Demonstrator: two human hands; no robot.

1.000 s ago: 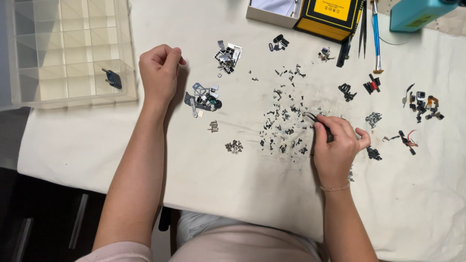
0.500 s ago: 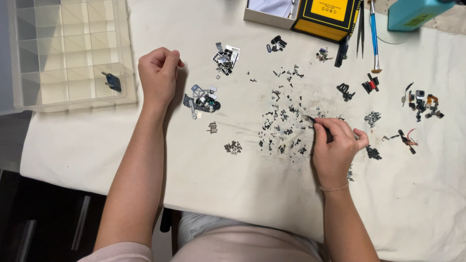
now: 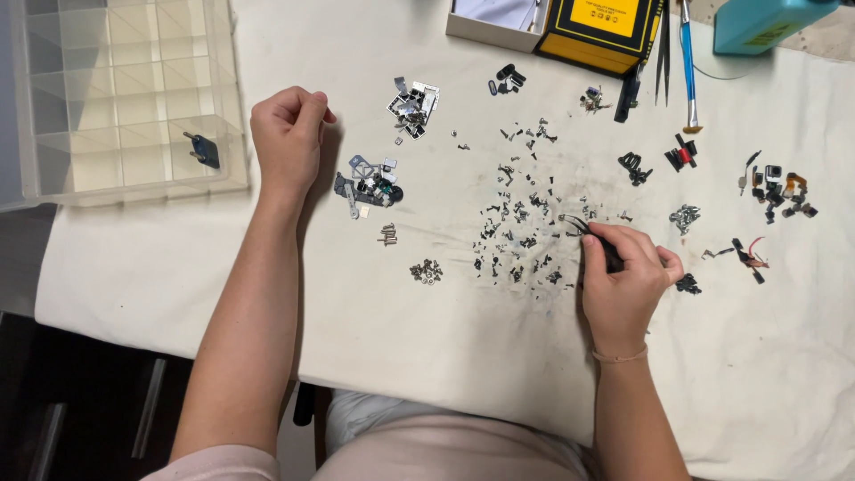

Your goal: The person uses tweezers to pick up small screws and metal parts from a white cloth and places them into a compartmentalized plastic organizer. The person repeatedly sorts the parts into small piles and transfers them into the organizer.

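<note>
Ideally the right hand [image 3: 623, 285], gripping tweezers [image 3: 590, 233], nips one tiny screw [image 3: 517, 218] squarely while the fisted, empty left hand [image 3: 287, 134] rests on the tabletop [image 3: 427, 356].

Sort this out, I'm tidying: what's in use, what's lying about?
In use: right hand, slim black tweezers, scattered tiny dark screws.
Lying about: clear plastic compartment box, yellow-and-black carton, blue-handled tool, closed left hand.

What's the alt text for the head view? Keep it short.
Seen from above, the right hand holds black tweezers with their tips in a scatter of tiny dark screws on a white cloth. The left hand rests closed beside a clear compartment box and small metal parts.
</note>
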